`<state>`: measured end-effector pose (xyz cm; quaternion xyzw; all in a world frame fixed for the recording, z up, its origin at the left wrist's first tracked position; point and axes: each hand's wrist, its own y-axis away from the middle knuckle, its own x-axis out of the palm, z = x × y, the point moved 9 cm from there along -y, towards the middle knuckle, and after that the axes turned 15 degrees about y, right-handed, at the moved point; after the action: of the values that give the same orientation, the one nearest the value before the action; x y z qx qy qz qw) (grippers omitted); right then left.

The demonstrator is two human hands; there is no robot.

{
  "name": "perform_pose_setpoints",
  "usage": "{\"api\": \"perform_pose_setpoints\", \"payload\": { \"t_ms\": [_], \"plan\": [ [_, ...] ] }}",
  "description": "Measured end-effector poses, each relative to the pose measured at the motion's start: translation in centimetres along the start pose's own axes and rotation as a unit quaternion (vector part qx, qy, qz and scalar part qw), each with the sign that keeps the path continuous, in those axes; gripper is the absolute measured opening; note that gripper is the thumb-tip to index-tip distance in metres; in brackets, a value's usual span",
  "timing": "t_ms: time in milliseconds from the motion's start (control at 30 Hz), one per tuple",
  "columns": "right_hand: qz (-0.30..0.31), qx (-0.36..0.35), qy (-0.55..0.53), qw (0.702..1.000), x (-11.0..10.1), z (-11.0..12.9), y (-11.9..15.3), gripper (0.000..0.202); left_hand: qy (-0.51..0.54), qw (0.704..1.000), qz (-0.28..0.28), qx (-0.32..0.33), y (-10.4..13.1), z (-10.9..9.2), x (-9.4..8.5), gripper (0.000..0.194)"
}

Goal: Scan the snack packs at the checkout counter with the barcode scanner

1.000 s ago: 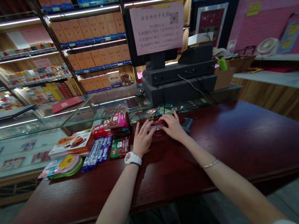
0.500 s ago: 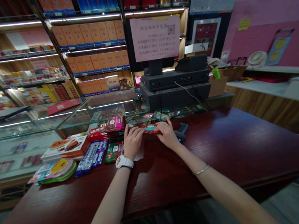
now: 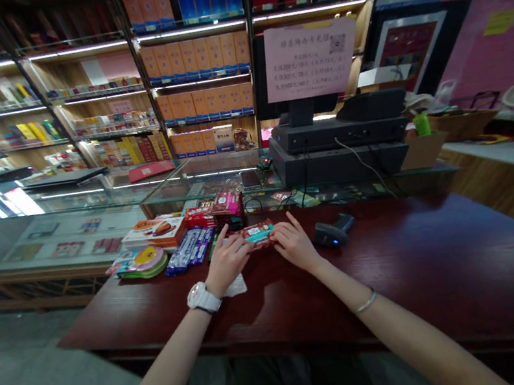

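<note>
Left hand [image 3: 228, 264] and right hand [image 3: 295, 245] pinch opposite ends of the brown-and-teal packet [image 3: 259, 235], held between their fingertips; fingers cover both packet ends and its small print is unreadable; beyond, a paper notice [image 3: 308, 60] covers most of the monitor [image 3: 262, 96]

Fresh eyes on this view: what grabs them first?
Probably the pale pink sign on the dark monitor, right of centre near the top. Next, mid-frame, the left hand and right hand holding a red-brown and teal packet, with a scanner glowing blue just right of them. Behind, orange boxes line the lit shelves.
</note>
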<state>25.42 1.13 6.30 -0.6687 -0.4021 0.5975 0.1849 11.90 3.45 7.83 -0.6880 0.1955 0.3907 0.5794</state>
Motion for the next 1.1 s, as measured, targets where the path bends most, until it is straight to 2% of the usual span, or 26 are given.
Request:
{"api": "perform_pose_setpoints", "payload": {
  "t_ms": [100,200,333,433,600,767,967,1100],
  "plan": [
    [0.011,-0.075,-0.005,0.997,1.1,3.2,-0.4,0.018,-0.018,0.999,0.028,0.004,2.3,0.1,-1.4,0.02],
    [-0.01,-0.126,-0.004,0.992,1.7,6.0,-1.1,0.02,-0.029,0.998,0.05,-0.003,4.3,0.7,-2.6,0.019],
    [-0.039,-0.153,-0.003,0.987,2.4,8.4,-2.7,0.023,-0.045,0.998,0.041,-0.027,6.3,1.9,-3.9,0.018],
    [-0.034,-0.156,-0.001,0.987,3.6,9.2,-3.9,0.024,-0.044,0.998,0.032,-0.045,7.4,2.9,-4.0,0.02],
    [0.004,-0.135,0.001,0.991,6.5,9.2,-5.3,0.023,-0.013,0.997,0.041,-0.063,7.9,3.9,-2.9,0.027],
    [0.065,-0.091,-0.04,0.993,8.5,7.9,-5.8,0.024,0.008,0.994,0.071,-0.084,7.2,4.1,-1.7,0.033],
    [0.12,-0.033,-0.094,0.988,9.4,6.3,-4.9,0.05,-0.032,0.984,0.099,-0.145,5.5,4.8,0.4,0.022],
    [0.144,-0.006,-0.127,0.981,9.6,5.7,-4.2,0.053,-0.055,0.983,0.087,-0.152,4.2,5.1,1.7,0.015]
  ]
}}
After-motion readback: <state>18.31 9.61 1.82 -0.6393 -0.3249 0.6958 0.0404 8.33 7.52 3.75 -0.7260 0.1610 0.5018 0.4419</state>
